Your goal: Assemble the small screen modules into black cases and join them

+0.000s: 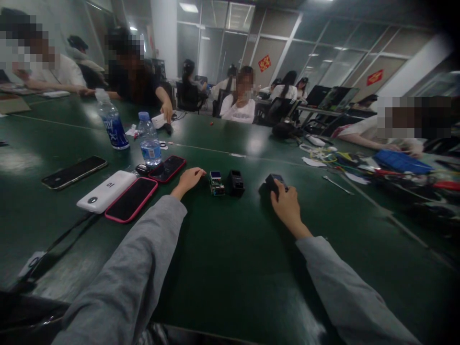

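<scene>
My left hand [189, 180] rests on the green table [230, 268], fingers curled loosely with nothing in them, just left of a small circuit module with a blue screen [216, 182]. A black box-shaped part [236, 182] stands right beside that module. My right hand [286, 205] lies further right, its fingers wrapped over a small black device with a screen [275, 182]. Both my arms wear grey sleeves.
Left of my hand lie a red-cased phone [131, 199], a white power bank [107, 190], another red-cased phone [168, 168] and a black phone [74, 172]. Two water bottles [149, 145] stand behind. Tools and a blue tray [401, 162] clutter the right. Several people sit around the table.
</scene>
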{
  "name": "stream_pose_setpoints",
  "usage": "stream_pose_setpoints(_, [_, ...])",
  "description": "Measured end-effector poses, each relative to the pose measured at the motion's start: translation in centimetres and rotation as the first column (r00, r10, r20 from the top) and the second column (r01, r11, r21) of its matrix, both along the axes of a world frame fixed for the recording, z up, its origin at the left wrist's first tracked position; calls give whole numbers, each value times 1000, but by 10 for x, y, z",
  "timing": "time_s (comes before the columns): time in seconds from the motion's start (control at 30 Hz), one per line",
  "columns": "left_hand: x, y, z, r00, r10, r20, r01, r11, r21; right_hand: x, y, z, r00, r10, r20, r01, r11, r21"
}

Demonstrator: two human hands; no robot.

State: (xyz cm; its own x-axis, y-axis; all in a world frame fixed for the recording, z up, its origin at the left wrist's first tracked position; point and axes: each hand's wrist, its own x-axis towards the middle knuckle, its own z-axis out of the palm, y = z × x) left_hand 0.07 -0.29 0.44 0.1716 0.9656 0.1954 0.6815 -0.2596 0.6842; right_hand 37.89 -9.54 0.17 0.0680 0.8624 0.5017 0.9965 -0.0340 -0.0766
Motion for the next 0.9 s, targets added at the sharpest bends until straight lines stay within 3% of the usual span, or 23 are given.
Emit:
stream_pose_setpoints(0.17, [0,2,-1,1000,-2,9,2,1000,1,-14,-8,1,989,148,-26,-147,989,4])
stream_pose_setpoints(0.37, [0,2,-1,1000,-6,8,6,1000,12,-31,-11,11,977,166,-133,-135,967,215])
stream_pose_setpoints(0.43, [0,2,-1,1000,-7,7,6,1000,13,-33,-13,12,979,172,-114,-148,971,189])
stream_pose_setpoints(0.63, [-1,2,-3,1000,-14,11,14,1000,13,-26,-11,4,980,131,-147,-143,987,-75])
stream_pose_setpoints(0.9, [1,-1,2,1000,1,-20,-1,1000,24,-26,-9,1,979,165,-122,-176,980,-90])
